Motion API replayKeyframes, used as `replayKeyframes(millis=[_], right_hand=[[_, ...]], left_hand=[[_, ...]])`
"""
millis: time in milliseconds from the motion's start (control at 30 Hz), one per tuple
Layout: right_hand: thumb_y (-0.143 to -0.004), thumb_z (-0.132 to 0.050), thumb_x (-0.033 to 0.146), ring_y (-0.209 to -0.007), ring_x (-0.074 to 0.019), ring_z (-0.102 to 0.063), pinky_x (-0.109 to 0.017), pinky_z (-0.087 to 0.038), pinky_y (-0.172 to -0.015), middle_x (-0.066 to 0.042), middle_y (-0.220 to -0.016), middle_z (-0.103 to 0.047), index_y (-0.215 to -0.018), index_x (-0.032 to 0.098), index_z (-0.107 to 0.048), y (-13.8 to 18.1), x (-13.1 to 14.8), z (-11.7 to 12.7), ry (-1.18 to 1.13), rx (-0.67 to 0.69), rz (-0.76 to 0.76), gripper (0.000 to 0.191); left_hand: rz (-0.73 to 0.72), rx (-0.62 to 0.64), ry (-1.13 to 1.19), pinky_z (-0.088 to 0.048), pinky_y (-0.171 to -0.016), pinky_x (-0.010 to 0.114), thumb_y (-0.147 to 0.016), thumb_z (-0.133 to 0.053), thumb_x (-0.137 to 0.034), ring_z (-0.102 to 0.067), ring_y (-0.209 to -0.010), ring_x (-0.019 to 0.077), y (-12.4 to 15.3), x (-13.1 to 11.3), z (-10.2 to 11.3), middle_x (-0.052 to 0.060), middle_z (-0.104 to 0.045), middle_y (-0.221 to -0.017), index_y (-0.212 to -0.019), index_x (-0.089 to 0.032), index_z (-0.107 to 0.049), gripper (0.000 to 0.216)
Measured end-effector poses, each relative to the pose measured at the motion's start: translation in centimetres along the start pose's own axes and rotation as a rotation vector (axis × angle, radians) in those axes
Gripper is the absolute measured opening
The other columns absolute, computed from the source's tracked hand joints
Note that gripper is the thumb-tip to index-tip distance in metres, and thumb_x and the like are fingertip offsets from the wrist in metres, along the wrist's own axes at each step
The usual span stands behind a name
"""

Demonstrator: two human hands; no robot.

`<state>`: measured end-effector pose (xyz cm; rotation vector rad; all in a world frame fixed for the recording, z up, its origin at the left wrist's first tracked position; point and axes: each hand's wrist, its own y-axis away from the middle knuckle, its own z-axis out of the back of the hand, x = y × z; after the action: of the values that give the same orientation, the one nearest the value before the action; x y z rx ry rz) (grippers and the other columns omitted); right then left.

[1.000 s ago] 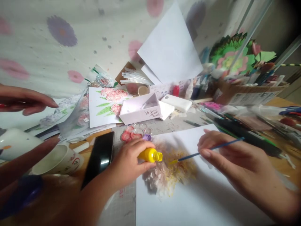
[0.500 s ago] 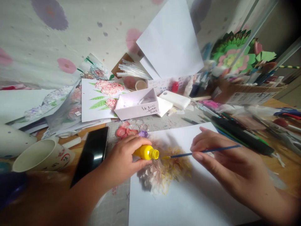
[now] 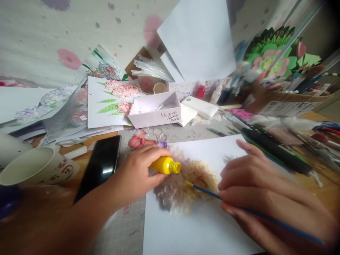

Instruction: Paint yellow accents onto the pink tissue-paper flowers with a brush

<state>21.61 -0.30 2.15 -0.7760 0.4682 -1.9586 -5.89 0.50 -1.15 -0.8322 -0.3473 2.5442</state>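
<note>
My left hand [image 3: 143, 170] is wrapped round a small yellow paint bottle [image 3: 166, 165], which lies tilted with its uncapped mouth facing right. Between the fingers of my right hand [image 3: 255, 187] is a thin blue paintbrush [image 3: 205, 191], its yellow-wet tip pointing left over the ruffled paper flower [image 3: 195, 177]. The petals are whitish to pale brown, with yellow edges on the right side. Whether the tip touches a petal I cannot tell. Under the flower lies a white sheet of paper [image 3: 186, 233].
A black phone [image 3: 102, 159] and a paper cup [image 3: 34, 164] stand left of my forearm. Behind are a white box [image 3: 156, 118], a white power bank [image 3: 200, 107] and red flower pictures [image 3: 106, 106]. Pens and brushes [image 3: 276, 148] crowd the right. A grey cutting mat [image 3: 119, 219] lies beneath.
My right hand has turned and dropped, so the brush now slants down to the right with its tip over the petals, away from the bottle mouth. My left hand keeps the bottle nearly in place.
</note>
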Motion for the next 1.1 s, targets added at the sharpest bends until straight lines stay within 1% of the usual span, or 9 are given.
replayKeyframes(millis=[133, 367, 500, 567, 667, 767, 900, 1000, 1100], right_hand=[[-0.089, -0.063, 0.017, -0.076, -0.0161, -0.067, -0.054, -0.032, -0.118, 0.004, -0.073, -0.071, -0.085, 0.025, -0.066, 0.3, 0.5, 0.1, 0.052, -0.056, 0.03, 0.009], [-0.093, -0.059, 0.017, -0.074, -0.015, -0.068, -0.055, -0.033, -0.117, 0.006, -0.071, -0.073, -0.083, 0.026, -0.069, 0.2, 0.9, -0.8, 0.069, -0.113, 0.023, 0.017], [-0.089, -0.063, 0.021, -0.076, -0.0171, -0.07, -0.057, -0.027, -0.12, 0.007, -0.073, -0.074, -0.086, 0.027, -0.066, 0.6, 0.9, -0.1, 0.097, -0.004, 0.046, 0.008], [-0.087, -0.065, 0.021, -0.078, -0.0183, -0.071, -0.057, -0.024, -0.122, 0.006, -0.076, -0.075, -0.089, 0.027, -0.065, 0.7, 0.9, 0.3, 0.139, 0.05, 0.055, 0.007], [-0.086, -0.065, 0.018, -0.081, -0.0185, -0.073, -0.057, -0.026, -0.122, 0.006, -0.079, -0.077, -0.093, 0.029, -0.065, 0.6, 1.0, 0.4, 0.167, 0.048, 0.036, 0.013], [-0.084, -0.067, 0.016, -0.081, -0.0181, -0.073, -0.057, -0.028, -0.121, 0.006, -0.08, -0.077, -0.095, 0.028, -0.068, 0.4, 1.0, -0.1, 0.164, 0.032, 0.068, 0.017], [-0.08, -0.07, 0.015, -0.078, -0.0176, -0.073, -0.056, -0.028, -0.123, 0.008, -0.077, -0.076, -0.09, 0.028, -0.069, 0.5, 1.0, -0.9, 0.129, -0.02, 0.094, 0.016], [-0.083, -0.069, 0.018, -0.071, -0.0146, -0.073, -0.053, -0.025, -0.125, 0.011, -0.073, -0.076, -0.081, 0.029, -0.067, 0.9, 1.3, -1.2, 0.147, -0.04, 0.114, 0.011], [-0.084, -0.069, 0.018, -0.061, -0.0107, -0.071, -0.05, -0.022, -0.126, 0.014, -0.064, -0.072, -0.071, 0.03, -0.064, 1.4, 1.6, -1.2, 0.189, -0.082, 0.065, 0.018]], left_hand=[[0.027, 0.015, 0.0, -0.05, -0.085, 0.028, -0.066, -0.082, -0.009, -0.068, -0.091, 0.0179, -0.1, -0.2, 0.1, -0.002, -0.074, -0.096, -0.097, -0.022, -0.069, 0.037], [0.028, 0.021, 0.011, -0.05, -0.084, 0.028, -0.066, -0.083, -0.011, -0.068, -0.09, 0.0179, -0.4, -0.3, 0.1, -0.003, -0.075, -0.093, -0.096, -0.023, -0.069, 0.035], [0.033, 0.02, 0.025, -0.051, -0.086, 0.029, -0.068, -0.082, -0.014, -0.069, -0.093, 0.0191, -0.4, -0.3, 0.1, -0.002, -0.075, -0.095, -0.097, -0.023, -0.069, 0.034], [0.03, 0.021, 0.028, -0.051, -0.086, 0.03, -0.068, -0.082, -0.014, -0.069, -0.096, 0.0205, -0.4, -0.3, 0.1, -0.001, -0.076, -0.095, -0.098, -0.023, -0.069, 0.034], [0.032, 0.019, 0.03, -0.052, -0.084, 0.03, -0.067, -0.083, -0.014, -0.069, -0.096, 0.0212, -0.4, -0.3, 0.0, -0.002, -0.075, -0.094, -0.097, -0.023, -0.069, 0.034], [0.04, 0.01, 0.031, -0.052, -0.083, 0.03, -0.066, -0.083, -0.013, -0.069, -0.092, 0.0201, -0.4, -0.4, 0.0, -0.002, -0.075, -0.093, -0.096, -0.024, -0.069, 0.035], [0.034, 0.002, 0.028, -0.051, -0.082, 0.029, -0.065, -0.084, -0.009, -0.068, -0.091, 0.0188, -0.3, -0.4, 0.0, -0.001, -0.075, -0.094, -0.097, -0.022, -0.069, 0.038], [0.037, -0.005, 0.023, -0.051, -0.082, 0.029, -0.065, -0.085, -0.009, -0.068, -0.091, 0.0186, -0.3, -0.4, 0.0, -0.002, -0.075, -0.095, -0.097, -0.023, -0.069, 0.039], [0.036, 0.002, 0.02, -0.051, -0.083, 0.03, -0.067, -0.086, -0.014, -0.068, -0.09, 0.0186, -0.3, -0.4, 0.1, -0.002, -0.075, -0.096, -0.099, -0.023, -0.069, 0.037]])
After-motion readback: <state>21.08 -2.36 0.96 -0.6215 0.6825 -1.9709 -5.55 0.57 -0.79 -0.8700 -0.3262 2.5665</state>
